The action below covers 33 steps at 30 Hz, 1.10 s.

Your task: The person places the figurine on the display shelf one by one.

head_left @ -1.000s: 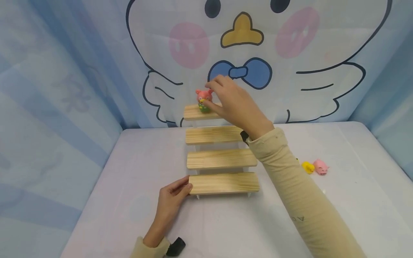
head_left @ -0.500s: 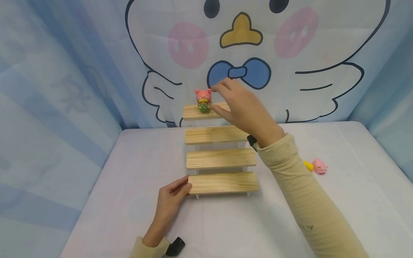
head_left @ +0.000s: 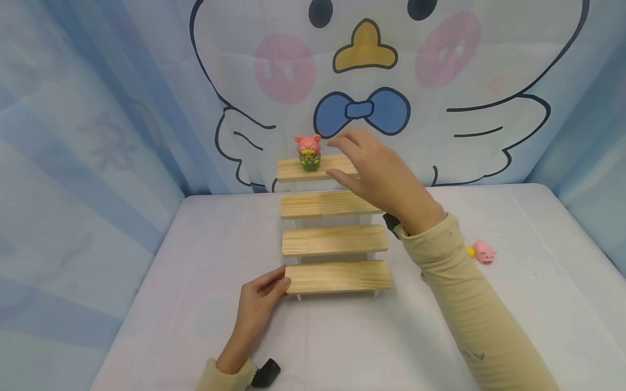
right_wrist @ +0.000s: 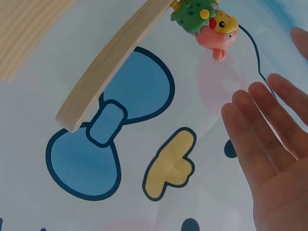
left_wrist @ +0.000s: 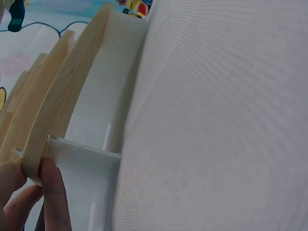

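Note:
A small figurine (head_left: 309,155) with a pink eared head, yellow beak and green body stands upright on the left part of the top plank (head_left: 288,170) of a stepped wooden display shelf. To its right, apart from it, hovers my right hand (head_left: 386,179); its fingers are spread from the thumb and hold nothing. The right wrist view shows the open palm near the figurine (right_wrist: 214,29). My left hand (head_left: 256,309) pinches the left end of the lowest plank (head_left: 337,278) between thumb and fingers. In the left wrist view, fingertips (left_wrist: 52,180) press the plank's underside.
A pink pig toy (head_left: 484,252) lies on the white table at the right, beside a yellow toy (head_left: 470,252) mostly hidden by the right sleeve (head_left: 469,293). Colourful toys (left_wrist: 137,7) show past the shelf's far end. A printed cloth (head_left: 489,146) hangs behind the shelf.
My right hand has moved away from the figurine, right and slightly down, and its fingers have parted more. The figurine stays on the top plank. My left hand keeps its hold.

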Tool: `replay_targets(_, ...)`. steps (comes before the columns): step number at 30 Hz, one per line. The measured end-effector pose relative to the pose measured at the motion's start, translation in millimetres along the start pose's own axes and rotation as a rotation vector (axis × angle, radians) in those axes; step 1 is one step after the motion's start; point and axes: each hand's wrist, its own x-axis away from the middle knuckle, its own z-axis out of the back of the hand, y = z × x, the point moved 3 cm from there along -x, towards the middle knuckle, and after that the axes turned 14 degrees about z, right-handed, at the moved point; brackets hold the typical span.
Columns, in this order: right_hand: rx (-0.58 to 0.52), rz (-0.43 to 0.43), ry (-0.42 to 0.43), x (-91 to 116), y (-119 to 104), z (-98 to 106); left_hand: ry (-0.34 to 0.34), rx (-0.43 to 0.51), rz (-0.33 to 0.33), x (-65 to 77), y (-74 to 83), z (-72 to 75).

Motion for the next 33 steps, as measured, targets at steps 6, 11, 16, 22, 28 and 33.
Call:
replay_targets(6, -0.003, 0.007, 0.000, 10.0, -1.9, 3.2, 0.004, 0.000, -0.001, 0.0, 0.4, -0.1)
replay_targets(11, -0.004, 0.026, 0.015, 18.5, -2.4, 4.0, 0.000, 0.002, -0.001, -0.3, 0.0, -0.4)
replay_targets(16, -0.003, 0.010, -0.001, 27.3, -3.9, 5.3, 0.001, 0.000, 0.000, -0.3, -0.5, -0.5)
replay_targets(22, 0.011, -0.004, -0.029, 37.2, -8.3, 6.3, 0.001, 0.003, 0.000, -0.4, -0.7, -0.6)
replay_targets(28, 0.005, 0.010, -0.030, 46.9, -12.8, 7.3, 0.001, -0.009, -0.001, -0.5, -0.6, -0.5)
replay_targets(33, -0.002, 0.036, -0.015, 55.4, -15.1, 7.6, 0.000, -0.014, -0.002, 0.0, -0.1, 0.1)
